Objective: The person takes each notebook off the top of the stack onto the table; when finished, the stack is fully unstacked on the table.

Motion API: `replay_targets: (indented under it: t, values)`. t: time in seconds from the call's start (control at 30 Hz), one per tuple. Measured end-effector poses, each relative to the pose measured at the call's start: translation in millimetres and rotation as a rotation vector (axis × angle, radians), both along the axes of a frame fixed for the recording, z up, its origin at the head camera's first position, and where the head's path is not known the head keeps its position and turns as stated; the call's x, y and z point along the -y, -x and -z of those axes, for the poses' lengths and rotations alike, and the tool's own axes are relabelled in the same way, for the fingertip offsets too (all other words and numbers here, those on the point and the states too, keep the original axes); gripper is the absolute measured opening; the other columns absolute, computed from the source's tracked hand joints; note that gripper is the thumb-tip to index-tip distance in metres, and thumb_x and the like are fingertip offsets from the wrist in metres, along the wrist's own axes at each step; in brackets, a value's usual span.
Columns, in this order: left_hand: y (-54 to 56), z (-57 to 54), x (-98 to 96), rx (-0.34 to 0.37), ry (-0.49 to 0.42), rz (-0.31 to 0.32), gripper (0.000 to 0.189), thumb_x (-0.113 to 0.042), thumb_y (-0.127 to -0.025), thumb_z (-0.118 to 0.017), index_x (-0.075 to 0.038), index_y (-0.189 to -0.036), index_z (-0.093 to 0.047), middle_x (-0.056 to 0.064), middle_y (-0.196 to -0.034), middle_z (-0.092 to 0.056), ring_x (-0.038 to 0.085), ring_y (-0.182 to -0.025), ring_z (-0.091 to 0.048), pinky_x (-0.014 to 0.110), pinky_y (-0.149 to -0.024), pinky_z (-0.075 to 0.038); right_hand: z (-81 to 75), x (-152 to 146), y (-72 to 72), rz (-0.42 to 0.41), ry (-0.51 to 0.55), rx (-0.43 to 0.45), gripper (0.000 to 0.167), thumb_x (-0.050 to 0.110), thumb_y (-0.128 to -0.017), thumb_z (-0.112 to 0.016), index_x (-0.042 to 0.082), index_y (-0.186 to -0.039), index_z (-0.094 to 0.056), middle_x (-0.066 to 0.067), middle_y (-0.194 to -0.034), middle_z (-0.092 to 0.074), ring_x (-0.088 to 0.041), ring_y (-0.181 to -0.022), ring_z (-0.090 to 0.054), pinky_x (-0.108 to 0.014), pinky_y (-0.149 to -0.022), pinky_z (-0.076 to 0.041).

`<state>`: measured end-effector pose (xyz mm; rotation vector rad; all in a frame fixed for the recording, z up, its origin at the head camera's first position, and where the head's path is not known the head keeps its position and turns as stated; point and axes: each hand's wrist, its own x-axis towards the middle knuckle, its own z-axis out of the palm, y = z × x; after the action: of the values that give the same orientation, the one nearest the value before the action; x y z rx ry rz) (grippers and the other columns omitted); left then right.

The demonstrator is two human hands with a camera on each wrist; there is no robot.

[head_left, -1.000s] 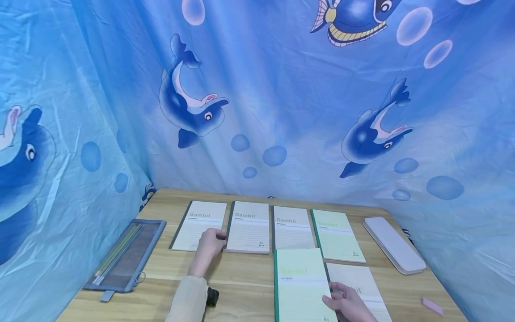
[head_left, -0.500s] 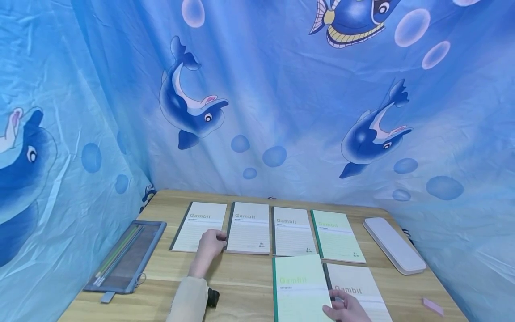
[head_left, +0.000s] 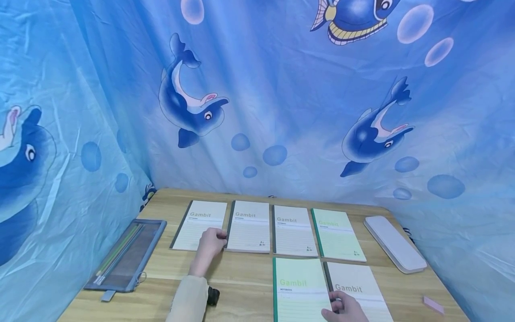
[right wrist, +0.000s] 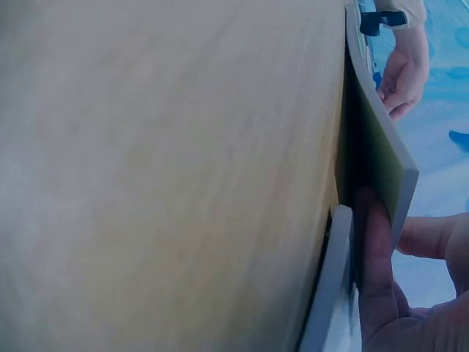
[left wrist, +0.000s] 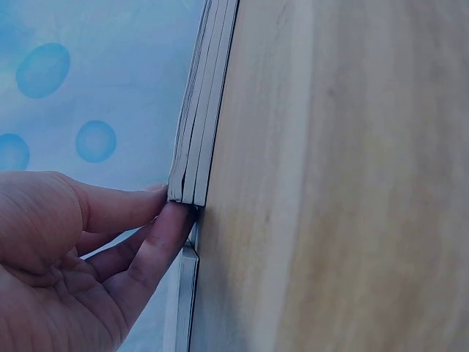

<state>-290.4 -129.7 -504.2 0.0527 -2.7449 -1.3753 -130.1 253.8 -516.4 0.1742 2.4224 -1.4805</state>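
My left hand (head_left: 211, 248) is over the first white notebook (head_left: 203, 221), fingertips at the spine side of the second white notebook (head_left: 249, 228). In the left wrist view, its thumb and a finger pinch the corner of a layered notebook stack (left wrist: 198, 132). My right hand (head_left: 347, 307) grips the right edge of a pale green notebook (head_left: 301, 293) with a green spine, thumb above and fingers beneath. That edge is raised off the table in the right wrist view, the green notebook (right wrist: 392, 158) bending upward. Beside it lies a white notebook (head_left: 358, 281), partly hidden by the right hand.
The back row also has a third white notebook (head_left: 295, 232) and a green one (head_left: 339, 235). A mesh pencil pouch (head_left: 132, 255) lies left on the wooden table (head_left: 237, 286). At right are a white case (head_left: 394, 243) and a pink eraser-like block (head_left: 433, 305).
My right hand has drawn the green notebook toward me and lowered it, uncovering the third white notebook's lower edge. The left hand has stayed in place.
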Motion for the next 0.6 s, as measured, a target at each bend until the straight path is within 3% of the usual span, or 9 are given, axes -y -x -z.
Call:
replay_targets:
  t: [0.13,0.27,0.6]
  values:
    - [-0.4,-0.2,0.5,0.005,-0.002,-0.002,0.022,0.008,-0.083,-0.069,0.007,-0.105,-0.071,0.021,-0.101,-0.072,0.037,-0.100,-0.067,0.049,-0.089,-0.053,-4.3,3.5,-1.5,-0.025,-0.181,-0.078,0.047,0.013,-0.085,-0.075,-0.019,-0.112,-0.055,-0.001,-0.074,-0.061,-0.017,-0.071,-0.061,-0.039,-0.070,-0.053]
    - [-0.5,0.3,1.4,0.001,0.002,-0.001,0.022,0.008,-0.083,-0.069,0.007,-0.105,-0.071,0.021,-0.101,-0.072,0.037,-0.100,-0.067,0.049,-0.089,-0.053,-8.3,4.8,-3.4,-0.067,-0.287,-0.125,0.048,0.017,-0.085,-0.076,-0.020,-0.110,-0.058,0.000,-0.073,-0.060,-0.017,-0.074,-0.061,-0.045,-0.073,-0.055]
    - [-0.1,0.9,0.4,-0.010,0.008,0.000,0.021,0.007,-0.083,-0.069,0.007,-0.105,-0.072,0.022,-0.103,-0.072,0.040,-0.105,-0.065,0.051,-0.091,-0.052,-14.2,7.9,-5.0,-0.116,-0.425,-0.189,0.044,0.020,-0.084,-0.077,-0.016,-0.105,-0.063,0.002,-0.066,-0.056,-0.014,-0.061,-0.053,-0.029,-0.056,-0.044]
